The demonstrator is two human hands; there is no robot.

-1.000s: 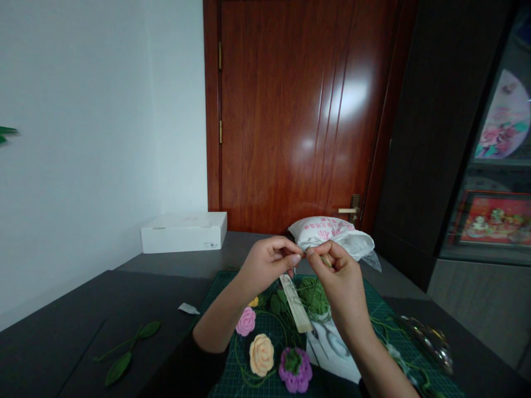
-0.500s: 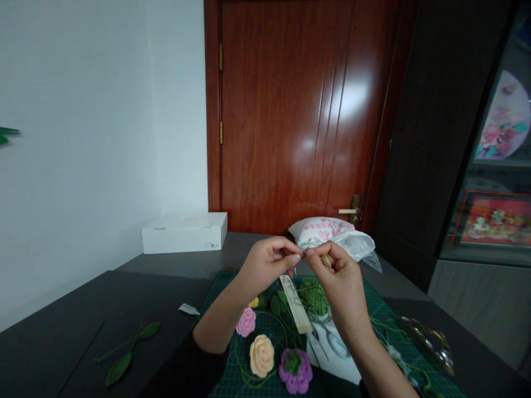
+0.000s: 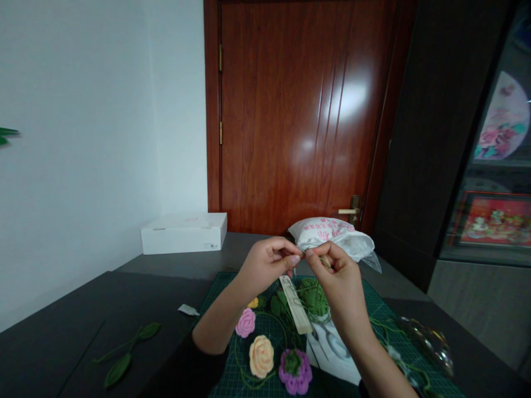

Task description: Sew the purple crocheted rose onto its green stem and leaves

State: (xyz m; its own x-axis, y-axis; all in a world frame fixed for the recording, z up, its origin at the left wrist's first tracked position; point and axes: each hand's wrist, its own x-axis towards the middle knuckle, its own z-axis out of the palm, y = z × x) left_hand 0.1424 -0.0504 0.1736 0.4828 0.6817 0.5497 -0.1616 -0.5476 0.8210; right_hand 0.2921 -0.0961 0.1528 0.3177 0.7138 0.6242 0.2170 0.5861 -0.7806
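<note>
My left hand and my right hand meet fingertip to fingertip above the cutting mat. Both are closed in a pinch. A bit of thin green yarn shows in the fingers of my right hand, and a fine strand runs between the two pinches. What exactly sits at the left fingertips is too small to make out. Below the hands lie a green yarn ball and a pale wooden strip. Nearer me are a pink crocheted rose, a cream rose and a purple flower.
The green cutting mat covers the middle of the dark table. A white box and a white plastic bag stand behind. Crocheted leaves lie at the left. A shiny clear object is at the right, beside a printed sheet.
</note>
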